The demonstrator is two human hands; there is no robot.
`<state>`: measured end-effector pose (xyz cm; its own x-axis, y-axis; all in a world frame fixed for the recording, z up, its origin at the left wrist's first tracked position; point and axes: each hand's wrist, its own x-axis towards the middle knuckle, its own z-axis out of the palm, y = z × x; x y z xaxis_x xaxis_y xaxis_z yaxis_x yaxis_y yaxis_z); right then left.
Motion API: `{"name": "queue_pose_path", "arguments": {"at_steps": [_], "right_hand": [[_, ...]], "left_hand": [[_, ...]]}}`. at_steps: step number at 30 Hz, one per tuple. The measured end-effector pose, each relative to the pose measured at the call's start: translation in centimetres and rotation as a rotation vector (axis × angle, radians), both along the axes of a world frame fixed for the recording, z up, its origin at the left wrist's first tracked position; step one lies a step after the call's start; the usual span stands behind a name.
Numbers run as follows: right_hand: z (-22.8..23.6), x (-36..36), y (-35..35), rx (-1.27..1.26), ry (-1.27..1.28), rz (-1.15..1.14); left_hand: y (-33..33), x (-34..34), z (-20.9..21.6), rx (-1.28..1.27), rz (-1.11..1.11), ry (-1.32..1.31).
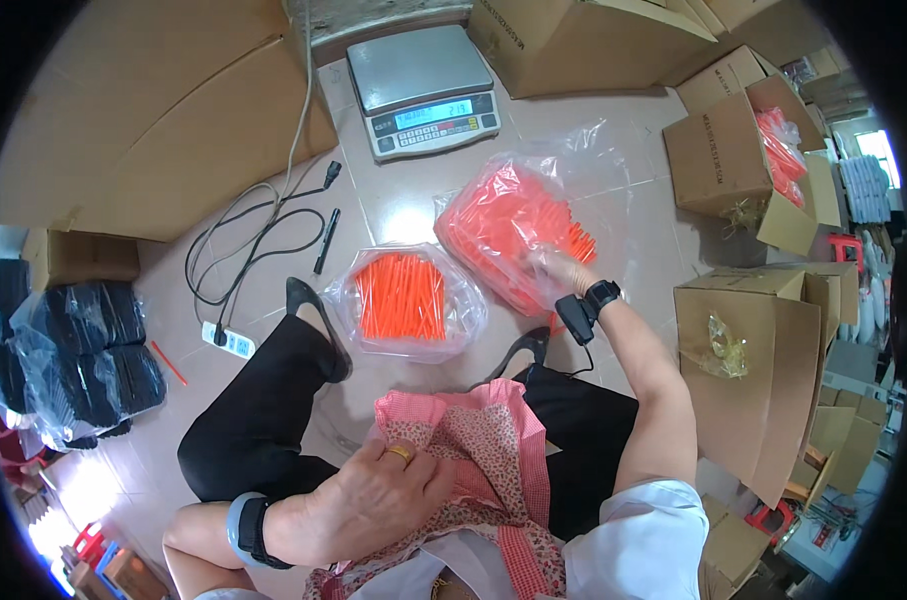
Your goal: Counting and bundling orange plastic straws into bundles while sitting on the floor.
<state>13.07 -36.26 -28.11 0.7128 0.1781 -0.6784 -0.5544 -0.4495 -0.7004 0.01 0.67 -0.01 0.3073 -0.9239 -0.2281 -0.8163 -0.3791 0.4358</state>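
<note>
My right hand (561,268) reaches into the mouth of a large clear plastic bag (493,210) full of thin orange sticks (580,242). Its fingers are partly hidden by the plastic and the sticks, so their grip is unclear. Left of it on the floor, a smaller clear bag (466,330) holds a neat bundle of the same orange sticks (401,296). Close to my lap, over a pink patterned apron (483,450), my left hand (378,495) is closed with curled fingers. What it holds, if anything, is hidden.
A digital scale (423,85) stands ahead. Leftward lie a black marker (326,241), a coiled cable (243,235), a power strip (228,340), a loose orange stick (169,363) and bagged black goods (83,350). Cardboard boxes (743,370) stand at the right; another box (718,150) holds orange bags.
</note>
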Motion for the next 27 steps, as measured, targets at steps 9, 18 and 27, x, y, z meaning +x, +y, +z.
{"name": "queue_pose_path", "arguments": {"at_steps": [9, 18, 27], "right_hand": [[0.3, 2.1, 3.0, -0.526, -0.389, 0.404], [-0.8, 3.0, 4.1, -0.739, -0.813, 0.483], [4.8, 0.7, 1.7, -0.843, -0.599, 0.817]], "left_hand": [[-0.2, 0.0, 0.1, 0.027, -0.022, -0.030], [-0.2, 0.0, -0.1, 0.050, -0.013, -0.068], [0.1, -0.1, 0.5, 0.033, -0.036, -0.077]]}}
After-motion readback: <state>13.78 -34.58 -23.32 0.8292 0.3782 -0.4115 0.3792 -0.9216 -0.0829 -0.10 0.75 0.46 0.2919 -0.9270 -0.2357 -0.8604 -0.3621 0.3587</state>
